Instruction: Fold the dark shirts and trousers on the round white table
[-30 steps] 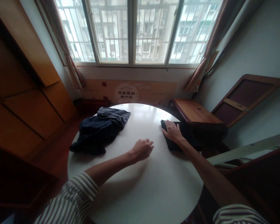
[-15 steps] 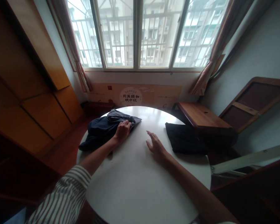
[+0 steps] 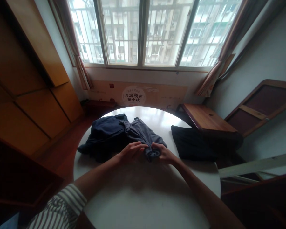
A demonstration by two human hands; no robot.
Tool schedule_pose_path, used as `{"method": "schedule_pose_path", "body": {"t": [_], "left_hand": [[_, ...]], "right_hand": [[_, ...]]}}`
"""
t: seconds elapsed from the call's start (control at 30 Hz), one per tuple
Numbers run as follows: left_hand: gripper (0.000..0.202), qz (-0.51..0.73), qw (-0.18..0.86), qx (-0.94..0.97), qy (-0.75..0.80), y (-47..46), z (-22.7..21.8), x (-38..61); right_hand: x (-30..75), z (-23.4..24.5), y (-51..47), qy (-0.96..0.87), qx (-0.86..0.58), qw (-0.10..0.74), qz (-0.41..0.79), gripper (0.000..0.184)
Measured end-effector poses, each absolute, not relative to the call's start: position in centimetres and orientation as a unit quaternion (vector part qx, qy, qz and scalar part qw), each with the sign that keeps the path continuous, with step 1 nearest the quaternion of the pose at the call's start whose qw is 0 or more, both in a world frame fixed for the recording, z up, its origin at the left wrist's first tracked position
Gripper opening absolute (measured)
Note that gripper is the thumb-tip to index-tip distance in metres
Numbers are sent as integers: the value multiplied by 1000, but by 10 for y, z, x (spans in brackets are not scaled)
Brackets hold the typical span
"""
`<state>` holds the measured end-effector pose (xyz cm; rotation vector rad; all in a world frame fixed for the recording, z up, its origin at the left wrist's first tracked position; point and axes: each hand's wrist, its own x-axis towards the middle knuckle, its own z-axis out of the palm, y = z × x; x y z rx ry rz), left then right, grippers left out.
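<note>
A dark grey garment (image 3: 145, 131) lies crumpled across the middle of the table, its near edge bunched up between my two hands. My right hand (image 3: 164, 153) is closed on that bunched edge from the right. My left hand (image 3: 133, 150) pinches the same edge from the left, though its fingertips are partly hidden in the fabric. To the left, touching the grey cloth, is a rumpled navy garment (image 3: 107, 133); I cannot tell whether the two are joined. A folded black garment (image 3: 193, 143) rests flat at the right of the table.
The round white table (image 3: 143, 194) fills the middle. Past its right edge stand a low wooden bench (image 3: 209, 117) and a leaning wooden panel (image 3: 259, 105). Yellow cabinets (image 3: 38, 117) line the left side, and a barred window (image 3: 143, 35) is ahead.
The grey garment has been pulled rightward and toward me from the pile. My right hand, earlier open over bare table, has closed on it; my left hand has moved right and nearer.
</note>
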<state>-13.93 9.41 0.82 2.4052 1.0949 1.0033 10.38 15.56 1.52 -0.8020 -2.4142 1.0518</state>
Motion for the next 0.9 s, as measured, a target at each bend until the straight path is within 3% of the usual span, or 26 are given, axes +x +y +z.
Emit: {"method": "schedule_pose_path", "body": {"t": [0.13, 0.3, 0.47, 0.57, 0.6, 0.73, 0.9], "left_hand": [[54, 336, 136, 749, 555, 98, 6, -142], [40, 303, 118, 746, 582, 100, 5, -141], [23, 361, 114, 753, 538, 95, 3, -141], [12, 413, 113, 769, 474, 92, 4, -142], [10, 430, 110, 779, 443, 92, 5, -142], [36, 442, 94, 820, 351, 92, 9, -143], [58, 427, 36, 803, 414, 92, 10, -142]], "right_hand": [[108, 30, 149, -836, -234, 136, 476, 34], [98, 24, 145, -811, -323, 230, 430, 46], [100, 25, 146, -762, -363, 311, 436, 23], [103, 25, 148, -782, -377, 289, 403, 52], [104, 24, 148, -799, -370, 279, 384, 52], [100, 19, 147, -813, -362, 284, 357, 24], [98, 23, 148, -667, -419, 370, 493, 22]]}}
